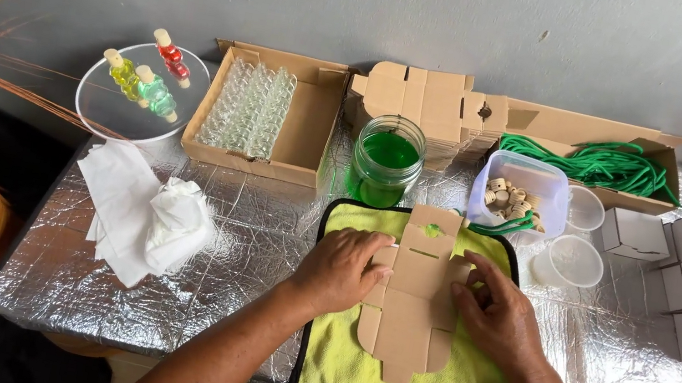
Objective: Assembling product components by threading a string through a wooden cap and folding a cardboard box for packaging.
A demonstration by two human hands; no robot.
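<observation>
Flat cardboard blank (414, 291) sits on the towel (348, 368), left hand (339, 270) at its 9 o'clock edge, right hand (498, 315) at 3. Jar (386, 160) is at 12 o'clock-ish, tub of corks (518, 193) at 1, crumpled cloth (143, 218) way out at 9.

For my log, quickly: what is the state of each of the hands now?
Left hand: open, fingers pressing the flat brown cardboard box blank.
Right hand: open, fingertips on the blank's right edge.

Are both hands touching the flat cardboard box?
Touching. The head view shows the left hand and right hand pressing fingers on the box blank.
</observation>
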